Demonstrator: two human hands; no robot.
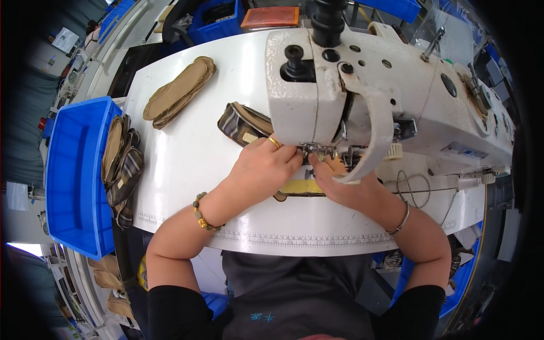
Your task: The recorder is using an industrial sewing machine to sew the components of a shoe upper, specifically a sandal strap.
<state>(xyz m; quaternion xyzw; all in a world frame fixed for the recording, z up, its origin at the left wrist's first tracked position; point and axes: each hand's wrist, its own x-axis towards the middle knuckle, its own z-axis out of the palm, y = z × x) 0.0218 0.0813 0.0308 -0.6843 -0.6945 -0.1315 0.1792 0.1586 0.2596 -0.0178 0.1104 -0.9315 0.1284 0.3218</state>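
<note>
Head view: at frame centre the left hand [266,164], fingers curled and wearing a gold ring, presses down on a striped brown fabric piece [242,126] that runs under the white sewing machine [362,85]; the right hand [340,184], partly hidden by the machine's guard, lies with fingers bent on a yellow-tan piece [300,187] at the needle, though how tightly it grips cannot be told; both pieces rest on the smooth white worktop [187,164]; a fanned stack of tan oval pieces [178,90] lies at the upper left; striped and tan pieces [122,164] lean over the edge of a blue plastic bin [73,170] at the left.
</note>
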